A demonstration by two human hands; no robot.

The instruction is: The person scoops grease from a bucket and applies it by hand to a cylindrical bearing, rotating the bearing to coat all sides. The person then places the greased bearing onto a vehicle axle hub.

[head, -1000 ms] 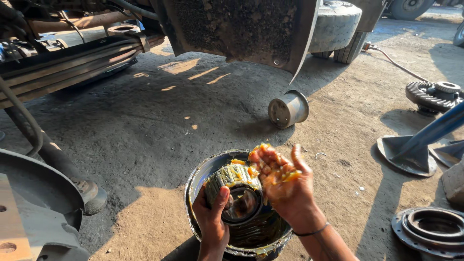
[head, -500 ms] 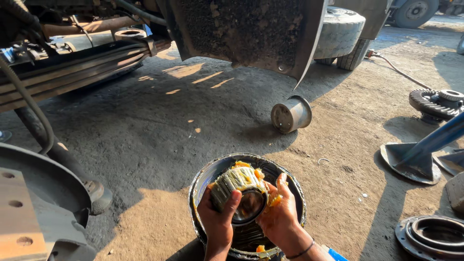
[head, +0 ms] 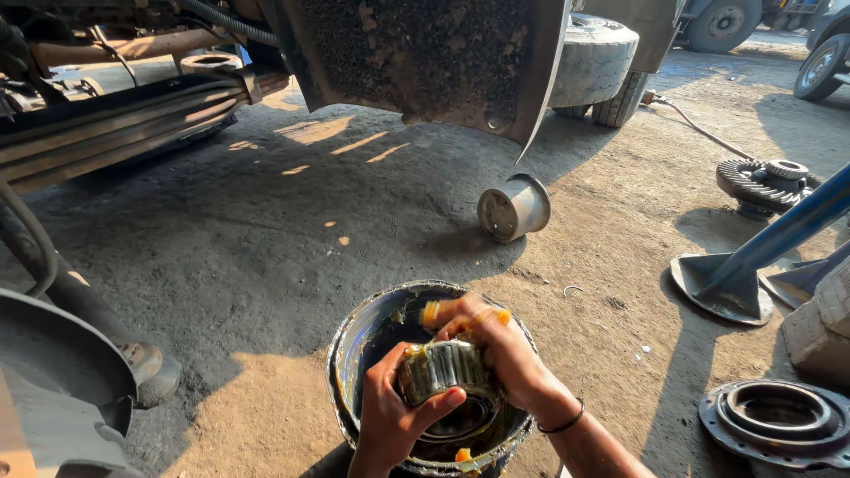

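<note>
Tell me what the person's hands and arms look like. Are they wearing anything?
Both hands are bare, no gloves. The right hand is smeared with yellow-orange grease, thickest on its fingertips. A thin dark band circles the right wrist. The left hand has little grease showing. No sleeves show on either forearm.

- You are outdoors on a dirt ground (head: 266, 265), oil-darkened in the vehicle's shade, sunlit tan to your right.
- A truck underside with leaf springs (head: 115, 133) and a mudflap (head: 425, 62) hangs above you.
- Tyres (head: 593, 57) stand behind it.
- A blue jack stand (head: 753, 257), a ring gear (head: 761, 181) and a metal drum (head: 513, 208) lie around you.
</note>
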